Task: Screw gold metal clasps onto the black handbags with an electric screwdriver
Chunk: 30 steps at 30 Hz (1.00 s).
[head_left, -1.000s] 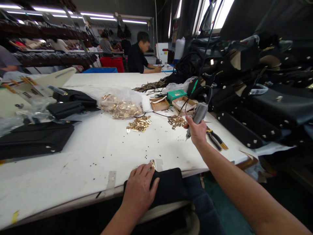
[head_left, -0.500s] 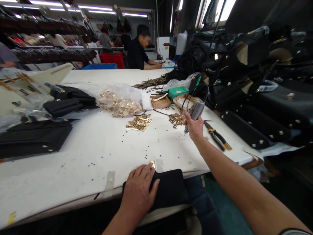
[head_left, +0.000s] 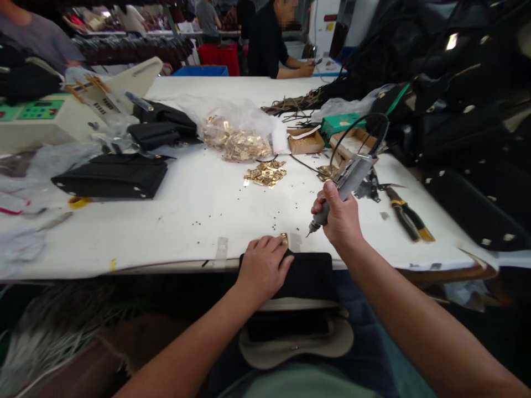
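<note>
Grey electric screwdriver (head_left: 346, 185) sits clenched in the right hand (head_left: 338, 218) I'm watching through, its bit pointing down over the white table (head_left: 124, 237). Left hand (head_left: 263, 268) lies open, pressing a black leather piece (head_left: 307, 273), with a small gold fitting (head_left: 284, 239) at the fingertips. Yellow-handled pliers (head_left: 409, 221) lie to the right; loose gold fittings (head_left: 265, 174) and a plastic bag of fittings (head_left: 236, 135) lie ahead.
</note>
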{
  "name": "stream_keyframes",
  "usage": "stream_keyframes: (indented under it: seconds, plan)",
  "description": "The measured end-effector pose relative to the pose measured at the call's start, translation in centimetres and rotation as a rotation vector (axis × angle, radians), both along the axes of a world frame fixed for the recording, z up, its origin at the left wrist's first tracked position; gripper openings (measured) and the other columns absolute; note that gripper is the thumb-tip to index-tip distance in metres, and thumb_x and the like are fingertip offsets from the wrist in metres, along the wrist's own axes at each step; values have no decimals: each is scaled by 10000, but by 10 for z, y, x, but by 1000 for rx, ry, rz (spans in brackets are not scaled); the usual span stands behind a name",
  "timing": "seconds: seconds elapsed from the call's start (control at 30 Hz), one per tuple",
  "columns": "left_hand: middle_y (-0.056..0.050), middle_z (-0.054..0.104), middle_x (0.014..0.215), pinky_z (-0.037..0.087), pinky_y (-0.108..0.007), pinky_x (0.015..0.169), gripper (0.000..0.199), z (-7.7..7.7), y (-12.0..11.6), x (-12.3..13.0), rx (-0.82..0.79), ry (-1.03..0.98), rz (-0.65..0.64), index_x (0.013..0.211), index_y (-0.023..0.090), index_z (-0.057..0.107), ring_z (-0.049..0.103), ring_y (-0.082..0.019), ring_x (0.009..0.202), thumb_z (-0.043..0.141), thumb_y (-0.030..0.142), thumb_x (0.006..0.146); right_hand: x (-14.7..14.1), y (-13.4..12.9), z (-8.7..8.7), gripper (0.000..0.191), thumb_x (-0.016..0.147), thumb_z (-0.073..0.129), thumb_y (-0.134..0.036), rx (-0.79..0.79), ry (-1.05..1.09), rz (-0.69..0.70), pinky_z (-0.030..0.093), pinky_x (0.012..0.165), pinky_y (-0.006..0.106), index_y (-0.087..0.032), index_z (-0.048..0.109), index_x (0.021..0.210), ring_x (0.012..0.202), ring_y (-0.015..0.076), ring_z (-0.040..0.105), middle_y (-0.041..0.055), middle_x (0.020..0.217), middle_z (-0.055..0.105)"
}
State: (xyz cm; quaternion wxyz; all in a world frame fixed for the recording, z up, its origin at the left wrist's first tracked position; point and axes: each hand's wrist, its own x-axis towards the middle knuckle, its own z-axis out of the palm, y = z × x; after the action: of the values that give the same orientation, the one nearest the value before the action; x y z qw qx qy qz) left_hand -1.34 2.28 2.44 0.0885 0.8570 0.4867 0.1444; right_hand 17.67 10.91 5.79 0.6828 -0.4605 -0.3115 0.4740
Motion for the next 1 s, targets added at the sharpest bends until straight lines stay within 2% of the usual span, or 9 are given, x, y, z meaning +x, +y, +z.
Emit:
stream_keyframes:
  seconds: [0.1,0.23,0.5,0.73,1.0]
  plan:
    - [-50,680,1330,486,-471,951,288,-1,-1,-1,-19,-5,4,1230,220,669,591,-260,1188,576,369,1002,-25,-17,-1,475,722,855,-567,-31,48,76,451,412,209,-201,571,826,472,100,542,-49,615,573]
    - [-39,689,1308,473,-469,945,285,-3,-2,-3,-22,-11,-4,1219,227,670,583,-259,1187,562,389,1012,-39,-24,-2,472,721,859,-561,-39,52,108,427,399,202,-197,573,816,475,96,538,-46,625,574]
    - [-18,701,1280,458,-456,893,250,-5,-1,-4,-3,-12,0,1219,249,663,598,-246,1160,568,356,1014,-48,-27,-8,457,735,848,-559,-79,20,120,386,372,195,-195,589,836,458,104,523,-39,584,583]
    - [-16,711,1263,443,-446,869,218,-6,0,-6,5,-8,2,1199,246,665,601,-237,1151,560,317,1021,-52,-27,-12,458,752,825,-580,-96,-1,119,407,377,202,-193,593,827,446,105,517,-32,576,592]
    - [-16,704,1280,436,-439,863,231,-6,0,-7,-4,-1,-4,1223,258,656,592,-240,1158,557,321,1025,-54,-29,-13,494,701,861,-579,-115,5,35,406,368,200,-197,584,846,440,109,530,-44,574,586]
